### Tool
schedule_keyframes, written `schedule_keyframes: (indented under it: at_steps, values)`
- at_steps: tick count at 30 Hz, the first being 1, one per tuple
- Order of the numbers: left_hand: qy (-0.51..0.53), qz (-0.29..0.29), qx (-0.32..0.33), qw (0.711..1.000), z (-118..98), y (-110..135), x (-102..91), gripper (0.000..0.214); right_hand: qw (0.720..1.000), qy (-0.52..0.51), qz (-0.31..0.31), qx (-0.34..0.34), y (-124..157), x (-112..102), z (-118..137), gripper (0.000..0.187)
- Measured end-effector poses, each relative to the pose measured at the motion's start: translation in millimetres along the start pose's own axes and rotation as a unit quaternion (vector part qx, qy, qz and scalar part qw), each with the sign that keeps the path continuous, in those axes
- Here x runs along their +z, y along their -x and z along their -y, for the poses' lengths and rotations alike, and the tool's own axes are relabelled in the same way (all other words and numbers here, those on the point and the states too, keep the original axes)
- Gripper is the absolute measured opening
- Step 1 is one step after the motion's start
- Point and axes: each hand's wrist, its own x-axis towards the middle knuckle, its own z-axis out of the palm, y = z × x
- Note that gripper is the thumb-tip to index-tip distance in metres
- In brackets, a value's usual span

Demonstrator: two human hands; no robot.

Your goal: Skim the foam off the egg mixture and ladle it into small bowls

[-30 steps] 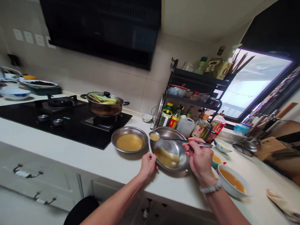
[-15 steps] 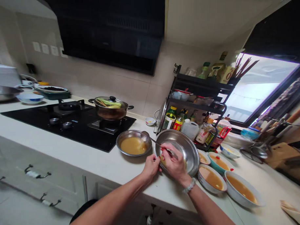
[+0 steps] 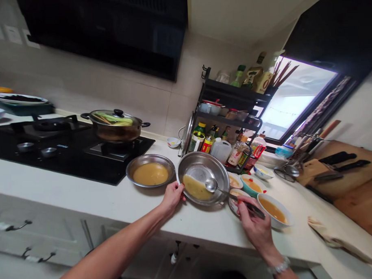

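Observation:
My left hand [image 3: 172, 195] grips the near-left rim of a steel bowl [image 3: 214, 166], tilting it toward me so yellow-brown liquid pools at its low side. My right hand [image 3: 254, 226] is closed on the handle of a metal ladle [image 3: 212, 185], whose scoop rests inside the bowl beside the liquid. A second steel bowl [image 3: 150, 172] holding the same liquid sits just to the left on the white counter [image 3: 84, 196]. Several small bowls of the liquid stand to the right, one white [image 3: 275, 211] and one teal [image 3: 251, 185].
A lidded pot [image 3: 115, 125] sits on the black gas hob [image 3: 52, 148] at the left. A black rack [image 3: 231, 117] of bottles and jars stands behind the bowls. Knives and a wooden board [image 3: 345, 170] lie far right, a folded cloth [image 3: 336, 236] near the counter edge.
The right hand drew back from over the left bowl to the tilted bowl's right side, and the ladle scoop now rests in the tilted bowl. The view shifted left.

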Motion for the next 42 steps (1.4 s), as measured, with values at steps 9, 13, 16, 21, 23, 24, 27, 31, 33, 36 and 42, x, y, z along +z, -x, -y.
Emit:
schedule_keyframes:
  at_steps: [9, 13, 16, 21, 23, 24, 27, 31, 33, 36, 42]
  values:
    - [-0.016, 0.009, 0.003, 1.000, -2, 4, -1.5, 0.027, 0.984, -0.118, -0.046, 0.128, -1, 12, 2, 0.039]
    - [-0.014, 0.009, 0.009, 1.000, -2, 4, -1.7, 0.028, 0.966, -0.184, -0.080, 0.160, -10, 13, -8, 0.038]
    - [-0.013, 0.008, 0.009, 1.000, -2, 5, -1.3, 0.028, 0.956, -0.222, -0.089, 0.170, -17, 15, -9, 0.035]
    - [-0.010, 0.003, 0.014, 1.000, -4, 7, -0.4, 0.028, 0.941, -0.255, -0.101, 0.196, -32, 20, 8, 0.036]
    - [-0.008, 0.005, 0.013, 1.000, -4, 7, 0.0, 0.028, 0.939, -0.268, -0.103, 0.191, -39, 23, 15, 0.036]
    - [-0.008, 0.005, 0.013, 1.000, -4, 8, 0.3, 0.028, 0.939, -0.272, -0.102, 0.185, -43, 25, 18, 0.035]
    - [-0.006, 0.005, 0.015, 1.000, -5, 8, 1.0, 0.027, 0.941, -0.276, -0.090, 0.174, -53, 32, 25, 0.031]
    - [-0.008, 0.006, 0.018, 1.000, -5, 7, 1.3, 0.026, 0.940, -0.286, -0.071, 0.174, -63, 47, 38, 0.026]
    - [-0.009, 0.004, 0.016, 1.000, -5, 7, 1.5, 0.025, 0.935, -0.305, -0.065, 0.169, -68, 60, 47, 0.024]
    - [-0.009, 0.005, 0.010, 1.000, -4, 6, 2.2, 0.025, 0.927, -0.332, -0.048, 0.168, -76, 84, 61, 0.022]
    - [-0.018, 0.009, 0.019, 1.000, -2, 5, 3.0, 0.026, 0.940, -0.314, 0.007, 0.133, -81, 140, 75, 0.013]
